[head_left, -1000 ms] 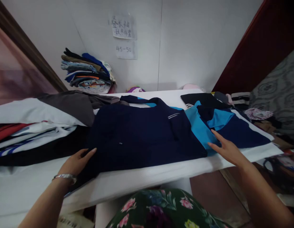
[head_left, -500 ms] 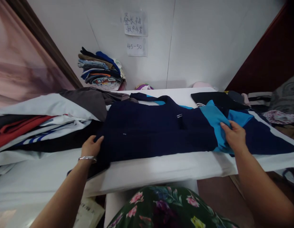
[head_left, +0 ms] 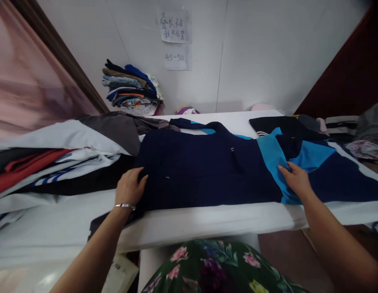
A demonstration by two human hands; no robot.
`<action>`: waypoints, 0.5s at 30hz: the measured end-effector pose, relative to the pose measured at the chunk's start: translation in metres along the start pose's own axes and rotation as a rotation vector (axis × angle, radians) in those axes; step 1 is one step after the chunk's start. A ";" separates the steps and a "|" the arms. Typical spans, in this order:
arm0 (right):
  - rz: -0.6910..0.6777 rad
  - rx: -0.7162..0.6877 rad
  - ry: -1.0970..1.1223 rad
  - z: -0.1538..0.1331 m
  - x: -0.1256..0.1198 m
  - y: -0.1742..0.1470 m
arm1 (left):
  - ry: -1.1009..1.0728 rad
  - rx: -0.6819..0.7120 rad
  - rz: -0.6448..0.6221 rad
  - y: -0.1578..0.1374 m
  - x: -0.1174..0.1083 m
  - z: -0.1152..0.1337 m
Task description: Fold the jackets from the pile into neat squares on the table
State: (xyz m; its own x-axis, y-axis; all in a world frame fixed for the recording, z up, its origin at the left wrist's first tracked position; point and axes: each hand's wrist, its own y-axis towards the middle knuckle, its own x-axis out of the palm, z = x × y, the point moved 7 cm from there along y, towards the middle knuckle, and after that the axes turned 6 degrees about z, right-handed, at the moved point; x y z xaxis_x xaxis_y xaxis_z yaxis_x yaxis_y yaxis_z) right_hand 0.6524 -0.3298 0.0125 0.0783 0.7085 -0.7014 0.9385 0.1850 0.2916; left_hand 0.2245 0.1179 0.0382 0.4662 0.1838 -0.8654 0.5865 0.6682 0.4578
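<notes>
Left hand (head_left: 129,187) has shifted up one navy garment (head_left: 201,167); right hand (head_left: 296,180) touches it, well apart; both grips unclear.

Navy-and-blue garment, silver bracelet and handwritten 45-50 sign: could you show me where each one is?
Navy-and-blue garment (head_left: 201,162): head view, middle of its navy body.
Silver bracelet (head_left: 125,206): head view, middle of its visible band.
45-50 sign (head_left: 178,57): head view, middle of the paper.

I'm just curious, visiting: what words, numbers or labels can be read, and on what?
"叠长袖 秋冬外套": handwritten, upper wall sheet.
"45-50": handwritten, lower wall sheet.
Print on the cream printed material, bottom left: too blurred.
White marks on the navy-and-blue garment: too small to read.
</notes>
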 end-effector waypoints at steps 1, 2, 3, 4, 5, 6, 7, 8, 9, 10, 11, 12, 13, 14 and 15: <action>0.000 -0.011 -0.003 -0.002 -0.001 -0.001 | -0.013 0.107 -0.021 0.002 0.004 0.012; 0.006 -0.020 -0.003 -0.003 -0.003 -0.002 | -0.021 0.191 -0.061 0.003 0.010 0.021; 0.013 -0.026 0.001 -0.004 -0.004 -0.003 | -0.023 0.251 -0.112 0.005 0.016 0.027; 0.026 -0.023 0.013 -0.003 -0.006 -0.004 | -0.015 0.290 -0.164 0.006 0.023 0.031; 0.044 -0.014 0.029 -0.002 -0.008 -0.005 | -0.002 0.311 -0.213 0.007 0.030 0.033; 0.064 -0.003 0.049 -0.001 -0.011 -0.006 | 0.014 0.320 -0.253 0.009 0.035 0.033; 0.085 0.009 0.075 0.000 -0.014 -0.007 | 0.025 0.328 -0.287 0.010 0.040 0.033; 0.100 0.020 0.098 0.002 -0.016 -0.008 | 0.031 0.336 -0.310 0.011 0.042 0.033; 0.111 0.029 0.108 0.002 -0.018 -0.009 | 0.034 0.347 -0.328 0.012 0.044 0.032; 0.118 0.038 0.110 0.003 -0.020 -0.010 | 0.035 0.363 -0.342 0.012 0.045 0.033; 0.120 0.050 0.104 0.004 -0.021 -0.011 | 0.036 0.380 -0.356 0.013 0.046 0.033; 0.122 0.063 0.097 0.005 -0.022 -0.012 | 0.037 0.396 -0.368 0.013 0.047 0.034; 0.122 0.073 0.088 0.006 -0.022 -0.012 | 0.037 0.412 -0.379 0.014 0.047 0.034; 0.127 0.079 0.085 0.007 -0.023 -0.012 | 0.038 0.426 -0.388 0.014 0.047 0.035; 0.140 0.083 0.095 0.007 -0.023 -0.013 | 0.041 0.441 -0.394 0.014 0.048 0.036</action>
State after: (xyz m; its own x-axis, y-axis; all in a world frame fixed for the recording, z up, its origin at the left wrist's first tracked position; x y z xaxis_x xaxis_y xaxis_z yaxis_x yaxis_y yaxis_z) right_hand 0.6413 -0.3534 0.0203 0.1817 0.7853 -0.5919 0.9454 0.0261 0.3249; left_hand 0.2791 0.1102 0.0110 0.1365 0.0165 -0.9905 0.9342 0.3306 0.1343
